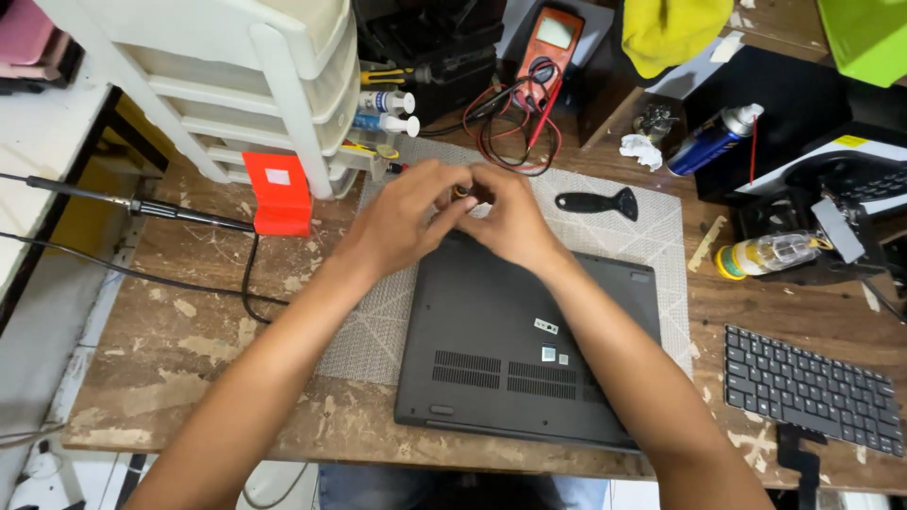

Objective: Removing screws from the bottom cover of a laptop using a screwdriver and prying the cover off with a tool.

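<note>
- A small dark part with a yellowish ring (460,191) sits pinched between the fingertips of both hands, just above the far edge of the laptop.
- The laptop (529,349) lies bottom-up on a grey mat (605,227), its long axis across the counter (170,349).
- The left hand (402,222) and right hand (515,222) meet over that far edge, both curled onto the part, about equally near.
- A black scraper (597,202) lies beyond the laptop, to the right of the hands.
</note>
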